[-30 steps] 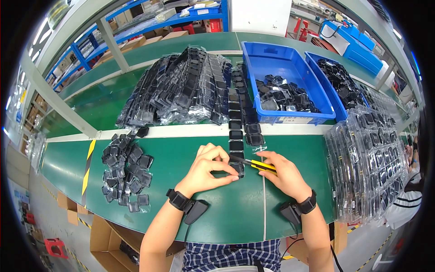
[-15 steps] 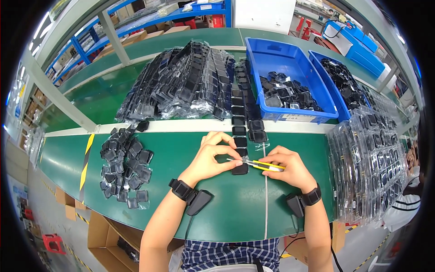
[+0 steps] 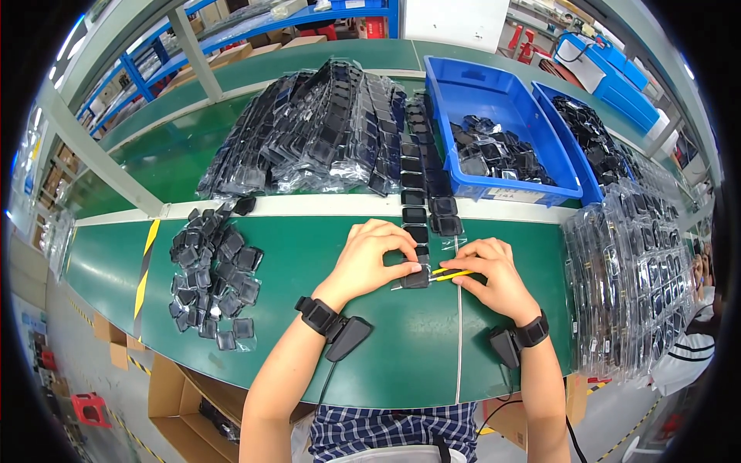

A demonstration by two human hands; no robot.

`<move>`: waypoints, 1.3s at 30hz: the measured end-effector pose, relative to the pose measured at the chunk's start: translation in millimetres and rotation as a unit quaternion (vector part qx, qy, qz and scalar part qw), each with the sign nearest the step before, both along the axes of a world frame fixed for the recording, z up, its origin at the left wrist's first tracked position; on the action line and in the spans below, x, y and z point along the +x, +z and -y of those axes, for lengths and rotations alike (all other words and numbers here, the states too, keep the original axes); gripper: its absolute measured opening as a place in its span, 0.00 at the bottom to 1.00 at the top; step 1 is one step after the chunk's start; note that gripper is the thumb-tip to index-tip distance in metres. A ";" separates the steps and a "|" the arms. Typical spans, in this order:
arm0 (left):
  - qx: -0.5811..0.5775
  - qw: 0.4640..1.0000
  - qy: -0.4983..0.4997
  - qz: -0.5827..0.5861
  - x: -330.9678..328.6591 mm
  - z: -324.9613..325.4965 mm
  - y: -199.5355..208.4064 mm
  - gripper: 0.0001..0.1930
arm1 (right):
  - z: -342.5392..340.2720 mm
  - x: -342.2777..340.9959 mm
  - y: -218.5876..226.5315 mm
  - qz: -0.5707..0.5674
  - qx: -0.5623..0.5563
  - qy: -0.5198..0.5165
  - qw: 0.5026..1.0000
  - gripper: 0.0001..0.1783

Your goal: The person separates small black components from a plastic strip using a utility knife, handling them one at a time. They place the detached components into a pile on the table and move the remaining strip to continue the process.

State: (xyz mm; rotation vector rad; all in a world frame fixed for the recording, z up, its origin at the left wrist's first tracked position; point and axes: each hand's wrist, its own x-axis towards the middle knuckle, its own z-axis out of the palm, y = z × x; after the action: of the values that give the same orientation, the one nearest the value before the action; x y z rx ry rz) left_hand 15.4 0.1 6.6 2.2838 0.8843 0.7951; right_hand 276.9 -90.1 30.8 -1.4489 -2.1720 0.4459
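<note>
Left hand: the left hand (image 3: 374,258) pinches thumb against forefinger on the end piece of the strip (image 3: 414,198), no gap showing.
Right hand: the right hand (image 3: 498,279) has its fingers closed round the yellow knife (image 3: 454,275).
Strip: a row of black square pieces, running from the rear table over the white rail (image 3: 309,204) onto the green bench (image 3: 370,363), its near end under the left fingertips.
Change: half a second ago the blade showed at the left fingertips, above the end piece; now the handle points at that piece's right side and the blade is mostly hidden.
Unchanged: the loose pile (image 3: 224,266) of black pieces lies at left.
Bench: yellow-and-black tape (image 3: 147,278) crosses it at left; clear trays (image 3: 629,285) stand stacked at right.
Rear: a heap of filled sleeves (image 3: 309,139) beside the strip, then a blue bin (image 3: 478,89) partly filled with black pieces.
Room: blue shelving (image 3: 270,31) behind, an open carton (image 3: 181,401) and red stool (image 3: 91,410) low at left.
</note>
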 end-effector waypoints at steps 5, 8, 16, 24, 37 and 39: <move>-0.012 1.000 0.006 -0.026 0.4 1.8 3.2 0.09 | -3.0 -10.4 -10.9 0.015 0.030 -0.015 0.999 0.15; -0.016 0.999 0.006 -0.034 3.9 2.9 5.3 0.08 | -5.7 -8.2 -17.9 0.001 0.077 -0.018 0.997 0.15; -0.018 1.000 0.011 -0.022 -7.0 2.7 2.7 0.06 | -0.4 44.4 -3.7 0.004 0.001 0.030 1.000 0.17; 0.018 0.995 0.096 0.004 -43.2 4.8 21.3 0.29 | 4.4 27.9 -4.6 0.006 0.025 -0.098 0.995 0.17; 0.050 0.994 -0.028 -0.093 -15.1 14.9 26.1 0.22 | 2.8 1.2 -6.2 0.046 0.063 -0.048 0.996 0.19; 0.013 0.998 -0.022 -0.065 -12.5 8.6 17.0 0.14 | 5.3 -1.2 -4.6 0.045 0.065 -0.025 0.997 0.20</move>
State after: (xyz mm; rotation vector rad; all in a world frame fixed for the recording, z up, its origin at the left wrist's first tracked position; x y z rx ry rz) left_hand 2.8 -8.5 23.6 2.3911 0.8829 0.6480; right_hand 275.8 -95.4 26.1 -1.4731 -2.1845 0.2221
